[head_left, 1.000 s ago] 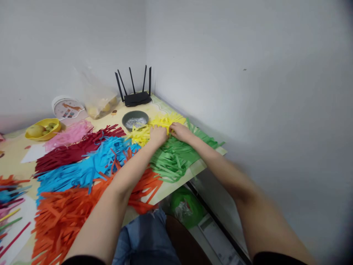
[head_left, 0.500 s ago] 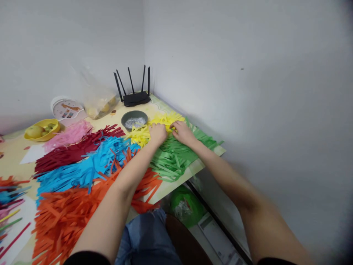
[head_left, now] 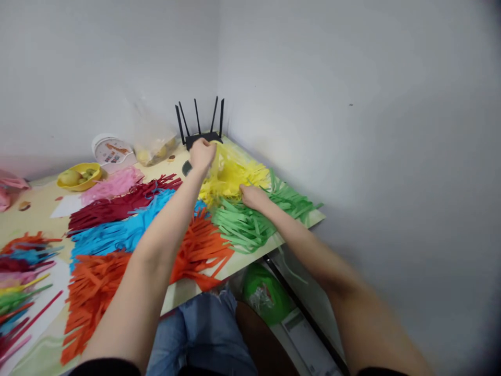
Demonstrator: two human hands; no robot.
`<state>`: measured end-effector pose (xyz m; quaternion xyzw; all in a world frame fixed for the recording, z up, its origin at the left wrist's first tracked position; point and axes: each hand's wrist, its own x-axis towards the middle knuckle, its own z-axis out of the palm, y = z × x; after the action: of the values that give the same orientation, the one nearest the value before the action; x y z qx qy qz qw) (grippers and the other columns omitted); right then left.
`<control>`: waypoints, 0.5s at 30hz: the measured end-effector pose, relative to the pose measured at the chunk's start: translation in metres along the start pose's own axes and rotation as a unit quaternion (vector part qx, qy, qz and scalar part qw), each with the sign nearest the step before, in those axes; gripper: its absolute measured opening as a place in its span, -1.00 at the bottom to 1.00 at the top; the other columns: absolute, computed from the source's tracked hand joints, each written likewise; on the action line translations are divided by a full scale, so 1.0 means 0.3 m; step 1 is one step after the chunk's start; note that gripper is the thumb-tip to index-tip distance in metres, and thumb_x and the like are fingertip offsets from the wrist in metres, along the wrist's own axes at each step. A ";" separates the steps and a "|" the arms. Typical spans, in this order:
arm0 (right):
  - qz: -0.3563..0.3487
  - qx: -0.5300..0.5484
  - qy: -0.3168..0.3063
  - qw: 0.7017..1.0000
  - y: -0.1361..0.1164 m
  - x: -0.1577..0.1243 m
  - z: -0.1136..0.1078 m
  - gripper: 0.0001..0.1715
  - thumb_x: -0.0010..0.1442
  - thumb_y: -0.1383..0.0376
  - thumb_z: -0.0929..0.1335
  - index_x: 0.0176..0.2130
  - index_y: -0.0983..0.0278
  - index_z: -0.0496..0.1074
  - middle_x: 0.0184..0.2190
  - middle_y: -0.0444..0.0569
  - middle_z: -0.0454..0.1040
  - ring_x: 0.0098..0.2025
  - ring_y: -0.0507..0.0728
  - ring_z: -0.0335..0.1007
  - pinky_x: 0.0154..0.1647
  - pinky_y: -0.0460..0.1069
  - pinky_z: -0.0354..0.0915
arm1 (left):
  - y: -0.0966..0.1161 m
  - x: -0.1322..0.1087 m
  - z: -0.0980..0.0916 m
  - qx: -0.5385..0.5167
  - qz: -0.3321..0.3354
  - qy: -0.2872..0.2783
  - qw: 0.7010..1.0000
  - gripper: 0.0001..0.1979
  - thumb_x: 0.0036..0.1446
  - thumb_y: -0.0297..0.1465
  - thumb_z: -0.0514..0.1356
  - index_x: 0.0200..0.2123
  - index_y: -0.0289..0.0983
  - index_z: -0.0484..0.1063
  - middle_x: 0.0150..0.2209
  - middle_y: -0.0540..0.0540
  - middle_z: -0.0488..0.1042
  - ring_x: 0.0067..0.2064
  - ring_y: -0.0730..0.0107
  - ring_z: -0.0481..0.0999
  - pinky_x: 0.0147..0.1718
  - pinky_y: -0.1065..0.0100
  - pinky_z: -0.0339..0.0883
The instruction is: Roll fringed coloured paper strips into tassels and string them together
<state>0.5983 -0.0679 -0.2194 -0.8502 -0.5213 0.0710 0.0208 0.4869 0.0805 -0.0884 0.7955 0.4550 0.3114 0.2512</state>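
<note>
My left hand [head_left: 201, 152] is raised above the table near the far corner, fingers closed on a bunch of yellow paper strips [head_left: 230, 175] that lift up from the pile. Lower down, my right hand [head_left: 251, 197] rests on the edge of the yellow pile where it meets the green paper strips [head_left: 250, 222], fingers curled on the paper. Most of a grey bowl [head_left: 187, 167] is hidden behind my left forearm.
Orange [head_left: 117, 271], blue [head_left: 117, 232], dark red [head_left: 117, 206] and pink [head_left: 115, 184] strip piles cover the table. A black router [head_left: 203, 137], a plastic bag [head_left: 154, 146], a round tub [head_left: 111, 151] and a yellow bowl of fruit [head_left: 78, 176] stand at the back. Walls close the corner.
My left hand has risen from the pile and moved back toward the router, pulling yellow strips up with it. My right hand stays low on the pile. The camera has shifted slightly.
</note>
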 end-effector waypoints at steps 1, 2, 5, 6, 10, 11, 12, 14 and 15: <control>0.001 -0.003 -0.006 1.000 -0.003 0.001 -0.003 -0.57 0.37 0.14 0.37 0.14 0.31 0.41 0.07 0.09 0.48 0.03 0.19 0.49 0.05 0.20 0.46 | -0.009 0.029 -0.049 -0.023 -0.004 0.015 1.000 -0.89 0.20 -0.36 0.10 -0.36 -0.23 0.36 -0.26 -0.14 0.52 -0.14 0.17 0.51 -0.18 0.23 0.31; 0.002 -0.006 -0.012 1.000 -0.008 0.001 -0.006 -0.57 0.37 0.15 0.37 0.13 0.31 0.42 0.08 0.09 0.48 0.04 0.20 0.49 0.05 0.20 0.46 | -0.020 0.058 -0.104 -0.052 -0.009 0.035 0.998 -0.89 0.19 -0.36 0.11 -0.39 -0.23 0.32 -0.31 -0.11 0.49 -0.18 0.21 0.50 -0.23 0.27 0.29; 0.008 -0.014 -0.023 1.000 -0.026 -0.001 -0.015 -0.58 0.36 0.15 0.38 0.11 0.33 0.43 0.08 0.10 0.48 0.05 0.20 0.48 0.06 0.19 0.45 | -0.071 0.123 -0.290 -0.176 -0.008 0.111 0.978 -0.82 0.12 -0.39 0.17 -0.47 -0.20 0.20 -0.43 -0.03 0.36 -0.28 0.31 0.44 -0.33 0.30 0.23; 0.010 -0.017 -0.024 1.000 -0.033 -0.003 -0.018 -0.59 0.36 0.15 0.38 0.10 0.33 0.44 0.08 0.10 0.48 0.04 0.20 0.48 0.06 0.19 0.45 | -0.093 0.134 -0.358 -0.208 0.003 0.127 0.970 -0.79 0.10 -0.37 0.20 -0.47 -0.19 0.17 -0.45 -0.01 0.33 -0.29 0.33 0.42 -0.34 0.31 0.21; 0.012 -0.022 -0.017 1.000 -0.055 -0.027 -0.043 -0.62 0.36 0.14 0.38 0.06 0.32 0.46 0.03 0.06 0.51 0.01 0.17 0.50 0.04 0.17 0.46 | -0.204 0.088 -0.636 -0.256 0.065 0.142 0.954 -0.65 0.13 -0.18 0.21 -0.44 -0.19 0.07 -0.51 0.06 0.19 -0.28 0.43 0.30 -0.28 0.34 0.21; 0.012 -0.023 -0.009 1.000 -0.060 -0.038 -0.056 -0.65 0.37 0.15 0.38 0.03 0.33 0.47 0.00 0.05 0.52 -0.01 0.16 0.51 0.04 0.17 0.46 | -0.237 0.053 -0.700 -0.264 0.084 0.154 0.949 -0.61 0.14 -0.15 0.21 -0.44 -0.19 0.04 -0.52 0.07 0.15 -0.28 0.46 0.26 -0.26 0.35 0.21; 0.013 -0.023 0.002 1.000 -0.067 -0.051 -0.071 -0.69 0.38 0.19 0.36 0.00 0.35 0.49 -0.03 0.08 0.54 -0.03 0.17 0.52 0.03 0.16 0.45 | -0.272 0.010 -0.759 -0.268 0.105 0.169 0.943 -0.59 0.14 -0.14 0.21 -0.44 -0.19 0.02 -0.52 0.07 0.11 -0.29 0.47 0.22 -0.25 0.36 0.20; 0.018 -0.023 0.038 0.999 -0.096 -0.085 -0.116 -0.70 0.41 0.28 0.28 -0.05 0.43 0.51 -0.10 0.22 0.57 -0.04 0.24 0.54 0.01 0.17 0.42 | -0.340 -0.098 -0.853 -0.245 0.146 0.178 0.942 -0.58 0.15 -0.12 0.20 -0.45 -0.20 0.01 -0.53 0.07 0.09 -0.31 0.46 0.21 -0.27 0.36 0.19; 0.020 -0.023 0.060 0.998 -0.123 -0.108 -0.144 -0.66 0.41 0.32 0.23 -0.04 0.46 0.51 -0.11 0.30 0.57 -0.03 0.29 0.54 0.01 0.18 0.41 | -0.370 -0.158 -0.885 -0.214 0.163 0.163 0.949 -0.60 0.16 -0.13 0.19 -0.44 -0.19 0.03 -0.54 0.06 0.11 -0.30 0.44 0.24 -0.29 0.35 0.20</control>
<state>0.5574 -0.0781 -0.1693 -0.8636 -0.5032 0.0084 0.0309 0.2130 0.1206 0.0037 0.7253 0.2762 0.5632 0.2835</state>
